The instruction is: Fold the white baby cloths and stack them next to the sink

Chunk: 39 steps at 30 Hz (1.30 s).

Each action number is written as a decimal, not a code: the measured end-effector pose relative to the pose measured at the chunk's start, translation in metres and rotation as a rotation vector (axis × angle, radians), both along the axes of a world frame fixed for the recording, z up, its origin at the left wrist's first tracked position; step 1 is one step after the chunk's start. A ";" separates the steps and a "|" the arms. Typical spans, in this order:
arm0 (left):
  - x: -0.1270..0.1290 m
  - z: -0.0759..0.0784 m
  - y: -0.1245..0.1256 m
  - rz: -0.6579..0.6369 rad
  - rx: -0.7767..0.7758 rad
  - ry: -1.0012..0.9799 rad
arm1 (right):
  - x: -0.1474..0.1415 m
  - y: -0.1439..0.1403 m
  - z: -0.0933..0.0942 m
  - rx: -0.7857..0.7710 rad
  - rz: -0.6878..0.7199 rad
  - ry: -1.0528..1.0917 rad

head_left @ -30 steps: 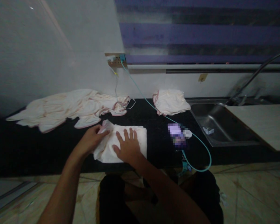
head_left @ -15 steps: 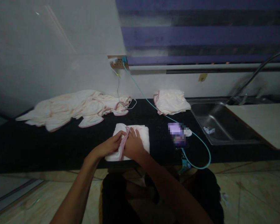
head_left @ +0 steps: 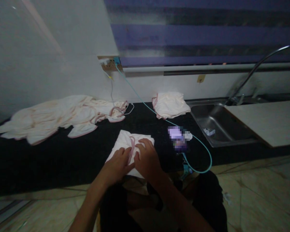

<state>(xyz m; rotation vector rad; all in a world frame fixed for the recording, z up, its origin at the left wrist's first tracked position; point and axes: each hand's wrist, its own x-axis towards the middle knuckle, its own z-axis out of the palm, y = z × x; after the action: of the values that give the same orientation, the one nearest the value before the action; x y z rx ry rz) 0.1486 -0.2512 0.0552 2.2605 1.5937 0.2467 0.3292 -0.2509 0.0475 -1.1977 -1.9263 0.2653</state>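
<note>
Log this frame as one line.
left hand: on folded cloth | right hand: on cloth | unfolded pile: left | folded stack: by sink

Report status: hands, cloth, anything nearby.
Left hand and right hand both pressing the folded cloth. Cloth flat on the counter. Phone lies beside it.

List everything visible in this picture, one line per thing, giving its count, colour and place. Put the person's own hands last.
folded cloth: 1, cream with pink trim, counter front, under both hands
loose cloths: a heap, cream, counter left
folded stack: 1, cream, counter rear, by sink
phone: 1, blurred, right of hands
cable: 1, teal, socket to phone
sink: 1, steel, right
counter: 1, black
left hand: on cloth
right hand: on cloth
</note>
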 end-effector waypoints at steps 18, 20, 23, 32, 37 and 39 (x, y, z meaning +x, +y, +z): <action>-0.094 -0.043 -0.062 0.230 0.257 -0.328 | -0.030 -0.044 -0.015 0.112 0.347 -0.342; -0.099 -0.055 -0.062 0.107 0.308 -0.258 | -0.039 -0.041 -0.030 0.076 0.294 -0.418; -0.091 -0.058 -0.068 0.038 0.338 -0.213 | -0.054 -0.039 -0.050 0.009 0.175 -0.462; -0.074 -0.025 -0.090 0.141 0.249 -0.320 | -0.052 -0.043 -0.060 0.059 0.052 -0.389; -0.085 -0.012 -0.091 0.052 0.144 -0.375 | -0.040 -0.050 -0.063 0.040 0.096 -0.357; -0.086 -0.009 -0.088 0.017 0.138 -0.364 | -0.037 -0.052 -0.062 0.028 0.103 -0.342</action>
<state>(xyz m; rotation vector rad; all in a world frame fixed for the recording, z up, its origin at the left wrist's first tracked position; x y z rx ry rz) 0.0621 -0.3394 0.0462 2.1442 1.4397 0.7470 0.2921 -0.3030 -0.0145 -1.1855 -2.2831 0.0889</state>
